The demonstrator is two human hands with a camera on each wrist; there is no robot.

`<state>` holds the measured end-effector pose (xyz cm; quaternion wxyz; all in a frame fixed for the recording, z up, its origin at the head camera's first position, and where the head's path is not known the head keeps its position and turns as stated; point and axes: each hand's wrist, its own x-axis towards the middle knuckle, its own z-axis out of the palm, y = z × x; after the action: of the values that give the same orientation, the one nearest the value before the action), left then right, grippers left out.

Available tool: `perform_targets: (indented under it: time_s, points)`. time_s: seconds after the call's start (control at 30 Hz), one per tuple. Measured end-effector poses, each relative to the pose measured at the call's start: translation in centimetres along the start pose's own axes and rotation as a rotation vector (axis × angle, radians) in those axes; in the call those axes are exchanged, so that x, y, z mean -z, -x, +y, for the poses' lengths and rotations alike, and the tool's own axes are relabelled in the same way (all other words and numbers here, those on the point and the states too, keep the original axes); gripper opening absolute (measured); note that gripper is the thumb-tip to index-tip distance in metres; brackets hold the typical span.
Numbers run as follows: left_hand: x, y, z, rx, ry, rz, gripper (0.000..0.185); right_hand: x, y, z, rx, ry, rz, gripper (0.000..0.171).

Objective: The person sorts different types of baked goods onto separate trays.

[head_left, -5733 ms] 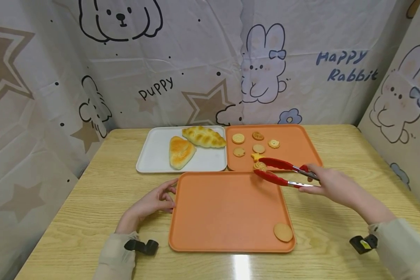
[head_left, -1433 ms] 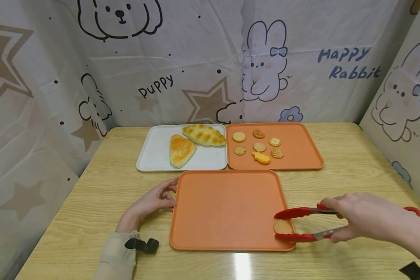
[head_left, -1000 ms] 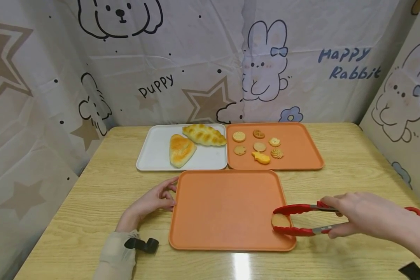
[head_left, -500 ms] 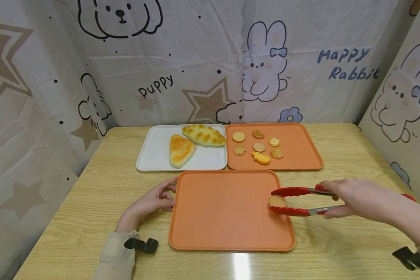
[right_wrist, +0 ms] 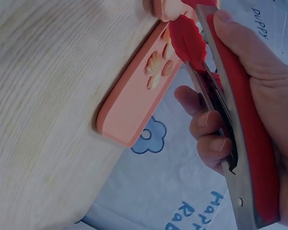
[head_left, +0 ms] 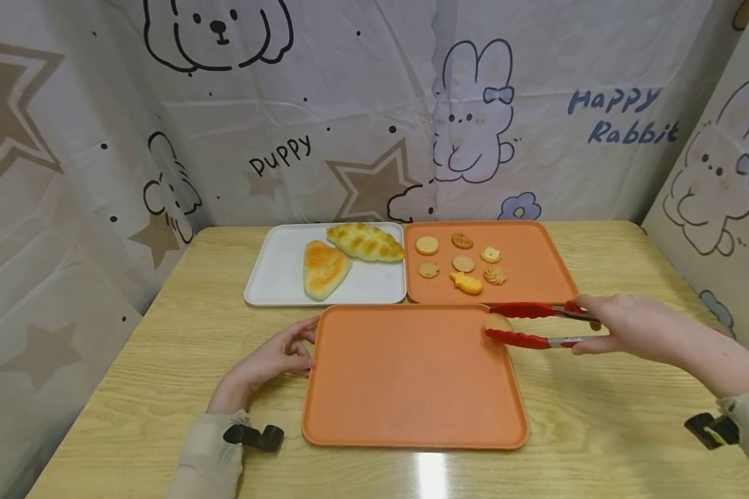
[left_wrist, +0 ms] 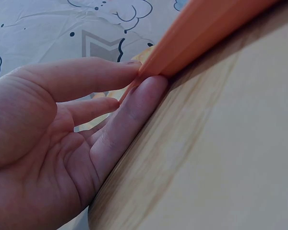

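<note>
While the head view lays out the whole desk, only the left wrist view shows how the left hand meets the near orange tray: its relaxed, nearly straight fingers touch the tray's left rim, gripping nothing. From the right wrist view comes the close look at the right hand, its fingers curled round the red tongs and squeezing them. That view cuts off the tong tips, so the round cookie is barely seen there; the head view shows it pinched between the tips, above the near tray's far right corner, just short of the far orange tray of biscuits. Beside it, a white tray holds two breads.
</note>
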<state>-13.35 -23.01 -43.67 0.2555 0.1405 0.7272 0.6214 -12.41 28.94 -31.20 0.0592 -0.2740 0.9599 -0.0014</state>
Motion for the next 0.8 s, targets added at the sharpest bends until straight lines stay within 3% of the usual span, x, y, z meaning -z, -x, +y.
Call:
perform_targets:
  time_s: [0.3, 0.8]
  points:
    - [-0.1, 0.4, 0.2, 0.009, -0.007, 0.014, 0.078, -0.3, -0.6, 2.3, -0.119, 0.002, 0.018, 0.078]
    - [-0.1, 0.1, 0.3, -0.006, 0.002, -0.004, 0.080, -1.4, -1.9, 5.6, -0.227, -0.057, 0.008, 0.081]
